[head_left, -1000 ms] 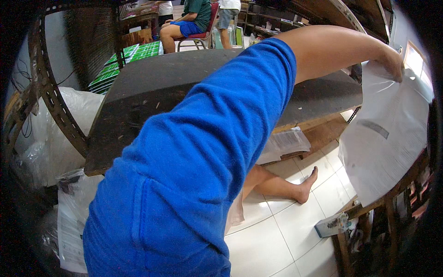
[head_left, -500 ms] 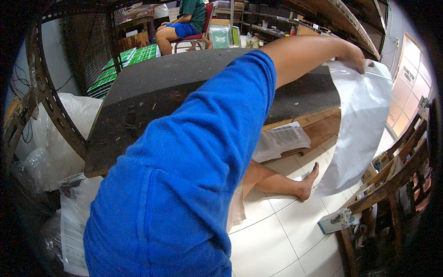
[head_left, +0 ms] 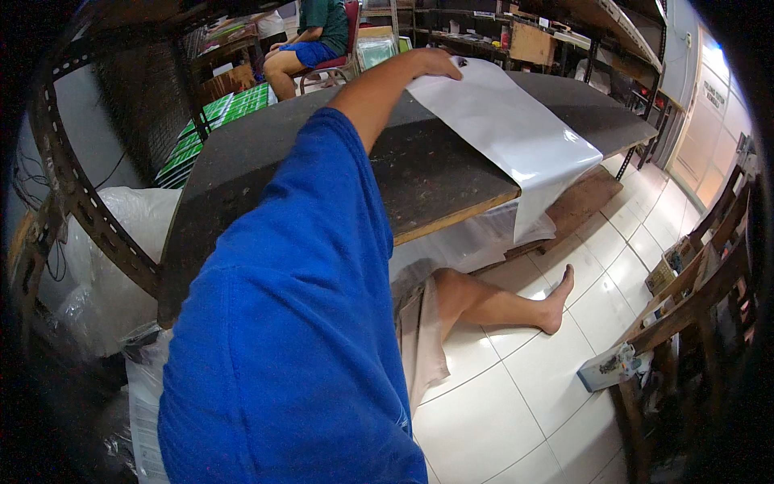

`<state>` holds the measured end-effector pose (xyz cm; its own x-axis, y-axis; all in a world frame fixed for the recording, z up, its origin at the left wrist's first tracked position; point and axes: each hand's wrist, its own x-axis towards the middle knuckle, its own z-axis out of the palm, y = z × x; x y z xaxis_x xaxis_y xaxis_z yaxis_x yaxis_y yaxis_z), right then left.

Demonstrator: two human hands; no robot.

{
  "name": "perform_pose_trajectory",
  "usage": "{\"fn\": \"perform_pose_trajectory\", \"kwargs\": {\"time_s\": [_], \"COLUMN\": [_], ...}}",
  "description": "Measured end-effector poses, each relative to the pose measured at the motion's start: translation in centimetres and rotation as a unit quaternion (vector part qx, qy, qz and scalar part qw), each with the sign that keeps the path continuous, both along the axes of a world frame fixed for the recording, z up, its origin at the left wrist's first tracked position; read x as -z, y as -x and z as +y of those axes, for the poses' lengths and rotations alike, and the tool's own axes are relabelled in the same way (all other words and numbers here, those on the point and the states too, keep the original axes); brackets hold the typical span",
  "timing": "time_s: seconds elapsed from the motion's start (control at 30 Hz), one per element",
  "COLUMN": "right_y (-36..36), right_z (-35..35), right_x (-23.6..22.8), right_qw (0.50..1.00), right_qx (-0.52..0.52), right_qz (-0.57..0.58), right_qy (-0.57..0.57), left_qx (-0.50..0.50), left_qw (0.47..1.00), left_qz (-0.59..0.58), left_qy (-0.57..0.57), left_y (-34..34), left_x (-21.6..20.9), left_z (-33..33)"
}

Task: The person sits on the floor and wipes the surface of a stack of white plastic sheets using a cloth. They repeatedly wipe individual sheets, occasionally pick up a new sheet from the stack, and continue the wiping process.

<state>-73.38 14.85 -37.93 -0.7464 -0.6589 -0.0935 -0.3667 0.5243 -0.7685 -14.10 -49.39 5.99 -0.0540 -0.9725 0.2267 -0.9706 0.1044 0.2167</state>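
One glossy white sheet (head_left: 508, 113) across dark tabletop (head_left: 451, 173), lower end hanging over near edge. Dark surface to both sides of sheet; below that edge, bare leg (head_left: 500, 308) and tiled floor (head_left: 516, 395). Left hand (head_left: 435, 63) pinched closed on far end, sheet trailing rightward from fingers. Right hand unseen; grip cannot be told.

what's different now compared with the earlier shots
The hand has swung left, bringing the white sheet from the right over the dark tabletop, where its near end droops past the edge. It kept hold throughout. A standing co-worker has left view. The seated person stays on the red chair.
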Motion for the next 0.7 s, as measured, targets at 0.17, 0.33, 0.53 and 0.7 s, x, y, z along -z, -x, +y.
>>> {"fn": "perform_pose_trajectory", "kwargs": {"time_s": [0.17, 0.33, 0.53, 0.7], "right_y": [-1.1, -1.0, -1.5, -2.6], "right_z": [-0.2, -0.2, -5.7, -3.3], "right_x": [0.0, -2.0, 0.2, -6.4], "right_qw": [1.0, 0.997, 0.998, 0.982], "right_qx": [0.005, 0.049, 0.02, 0.072], "right_qz": [-0.008, -0.028, -0.005, -0.074], "right_qy": [0.003, 0.046, 0.059, 0.156], "left_qx": [-0.038, -0.022, -0.05, 0.249], "left_qw": [0.999, 0.984, 0.973, 0.955], "left_qz": [-0.003, -0.176, -0.197, -0.129], "left_qy": [-0.038, 0.013, 0.114, 0.096], "left_y": [-6.8, -6.2, -18.1, 5.6], "left_x": [0.7, 1.8, -6.9, -5.0], "left_z": [-1.9, -6.4, -8.0, -4.3]}}
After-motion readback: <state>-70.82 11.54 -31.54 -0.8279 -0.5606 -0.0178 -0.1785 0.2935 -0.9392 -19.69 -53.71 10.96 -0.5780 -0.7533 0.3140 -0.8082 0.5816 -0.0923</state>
